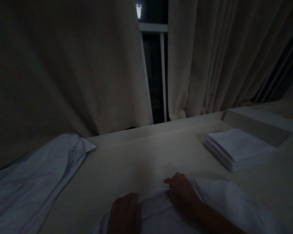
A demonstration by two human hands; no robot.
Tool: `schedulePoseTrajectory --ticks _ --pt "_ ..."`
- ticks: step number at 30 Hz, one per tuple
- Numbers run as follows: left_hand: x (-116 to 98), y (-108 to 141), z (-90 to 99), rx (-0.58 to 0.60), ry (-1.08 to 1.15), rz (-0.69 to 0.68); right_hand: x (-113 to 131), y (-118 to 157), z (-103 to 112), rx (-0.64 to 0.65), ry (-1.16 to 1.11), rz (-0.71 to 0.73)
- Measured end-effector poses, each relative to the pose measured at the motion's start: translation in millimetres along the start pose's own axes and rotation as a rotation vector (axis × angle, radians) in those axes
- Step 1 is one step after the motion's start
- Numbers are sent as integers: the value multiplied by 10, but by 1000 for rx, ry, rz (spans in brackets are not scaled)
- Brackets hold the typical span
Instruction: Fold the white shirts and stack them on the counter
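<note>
A pale, whitish cloth [158,208] lies spread on the table at the bottom of the view, with shallow wrinkles. My left hand [125,211] rests on its left part, fingers lying flat and pointing away from me. At the cloth's far edge is my right hand [182,192], its index finger stretched to the left and its thumb apart from it. More of the pale fabric [230,198] extends to the right, beyond my right wrist. The picture is dim, and the lower end of the cloth is cut off.
A neat stack of folded pale cloths [239,146] sits to the right on the light table [117,162]. Loose, rumpled fabric [46,175] lies at the left. Behind the table's raised back edge hang brown curtains [107,65], with white bars [162,74] in the gap.
</note>
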State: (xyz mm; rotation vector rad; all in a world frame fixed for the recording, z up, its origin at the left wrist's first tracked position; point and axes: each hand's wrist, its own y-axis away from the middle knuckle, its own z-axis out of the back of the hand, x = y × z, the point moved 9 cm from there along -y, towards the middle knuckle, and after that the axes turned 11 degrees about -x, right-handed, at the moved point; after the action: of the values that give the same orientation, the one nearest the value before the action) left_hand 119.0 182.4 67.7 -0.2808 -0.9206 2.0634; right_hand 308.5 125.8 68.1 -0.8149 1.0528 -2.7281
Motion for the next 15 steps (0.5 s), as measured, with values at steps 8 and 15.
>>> schedulePoseTrajectory --ticks 8,15 --pt "48 29 -136 130 122 118 -80 -3 -29 20 -13 -39" --pt "19 -47 -59 132 131 100 -70 -47 -3 14 20 -15"
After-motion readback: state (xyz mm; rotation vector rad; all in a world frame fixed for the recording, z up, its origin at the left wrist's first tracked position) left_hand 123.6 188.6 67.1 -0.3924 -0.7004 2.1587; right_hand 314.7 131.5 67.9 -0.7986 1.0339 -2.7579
